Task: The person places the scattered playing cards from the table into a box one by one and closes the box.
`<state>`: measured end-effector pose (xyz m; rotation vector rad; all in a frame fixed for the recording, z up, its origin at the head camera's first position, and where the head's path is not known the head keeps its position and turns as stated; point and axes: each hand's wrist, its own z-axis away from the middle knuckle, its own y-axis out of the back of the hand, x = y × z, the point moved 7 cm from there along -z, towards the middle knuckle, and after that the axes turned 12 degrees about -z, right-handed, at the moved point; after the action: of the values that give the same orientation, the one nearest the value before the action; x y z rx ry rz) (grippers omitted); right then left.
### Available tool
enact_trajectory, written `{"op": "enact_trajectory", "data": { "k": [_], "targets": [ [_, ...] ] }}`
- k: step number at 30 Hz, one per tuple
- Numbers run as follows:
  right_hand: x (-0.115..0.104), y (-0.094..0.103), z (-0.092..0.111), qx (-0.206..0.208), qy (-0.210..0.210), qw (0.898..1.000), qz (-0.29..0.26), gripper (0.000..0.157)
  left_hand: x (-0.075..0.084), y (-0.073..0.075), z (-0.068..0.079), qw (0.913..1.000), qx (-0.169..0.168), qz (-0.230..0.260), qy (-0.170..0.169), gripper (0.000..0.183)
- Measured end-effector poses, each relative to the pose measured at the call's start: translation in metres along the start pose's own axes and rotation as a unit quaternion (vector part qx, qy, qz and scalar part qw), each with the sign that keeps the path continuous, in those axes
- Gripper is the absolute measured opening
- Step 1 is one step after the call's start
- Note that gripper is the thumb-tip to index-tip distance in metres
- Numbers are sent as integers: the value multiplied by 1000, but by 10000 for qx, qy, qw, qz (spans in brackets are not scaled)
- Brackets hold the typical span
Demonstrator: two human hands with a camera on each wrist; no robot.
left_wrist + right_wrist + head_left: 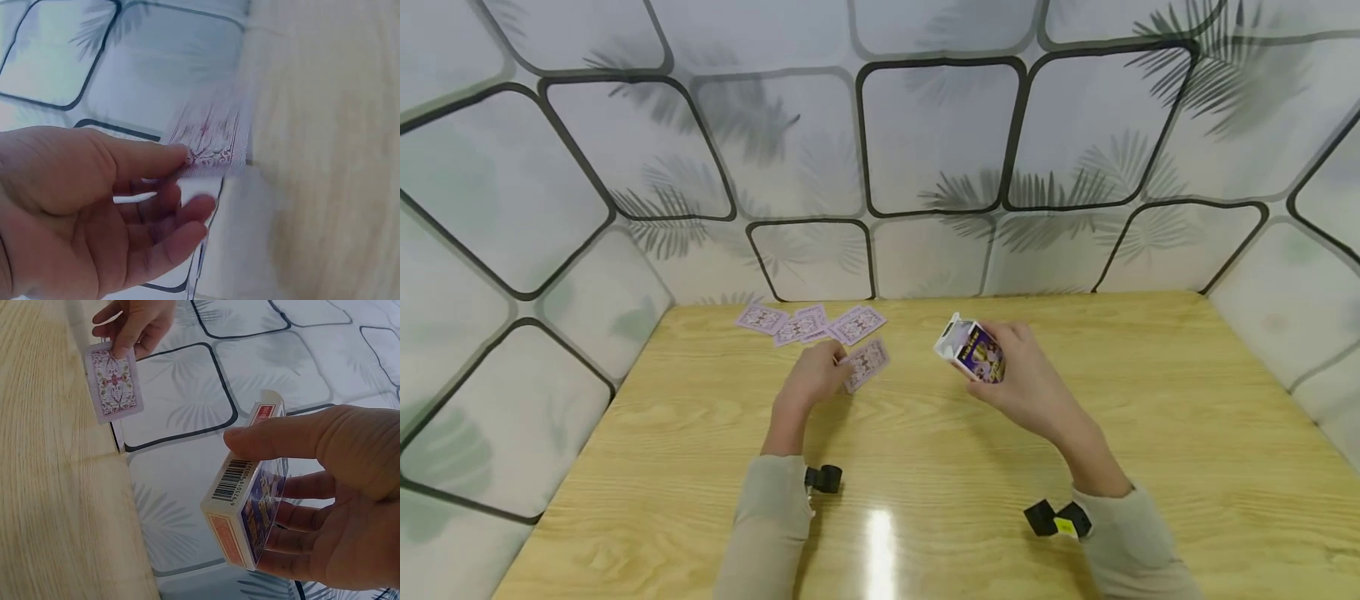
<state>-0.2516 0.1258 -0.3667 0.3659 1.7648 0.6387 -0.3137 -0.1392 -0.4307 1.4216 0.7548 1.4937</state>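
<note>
The left hand [811, 377] is pinching a playing card [868, 365], left of the card box [983, 353] the right hand [1032, 385] is gripping, its open end facing leftward.

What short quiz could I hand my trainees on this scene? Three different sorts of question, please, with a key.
1. Short answer: What does the left hand pinch?

2. True or false: The loose cards near the far edge of the table lie squared up in one neat stack.

3. Fill in the blank: In the right wrist view, the card box gripped by the right hand shows a ____ with a row of digits printed alongside it.

Key:
1. A playing card.
2. False; they lie spread out, some overlapping.
3. Barcode.
</note>
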Motion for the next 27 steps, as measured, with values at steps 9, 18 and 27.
{"op": "enact_trajectory", "data": {
  "k": [9,18,27],
  "targets": [
    [-2,1,1,0,-5,9999,157,75,21,33,16,9855,552,1472,-636,15],
    [-6,2,2,47,-31,9998,215,76,46,67,37,9552,1366,2431,-994,18],
    [-12,1,4,73,201,9987,454,77,68,80,57,9206,2058,2621,-2034,17]
  ]
}}
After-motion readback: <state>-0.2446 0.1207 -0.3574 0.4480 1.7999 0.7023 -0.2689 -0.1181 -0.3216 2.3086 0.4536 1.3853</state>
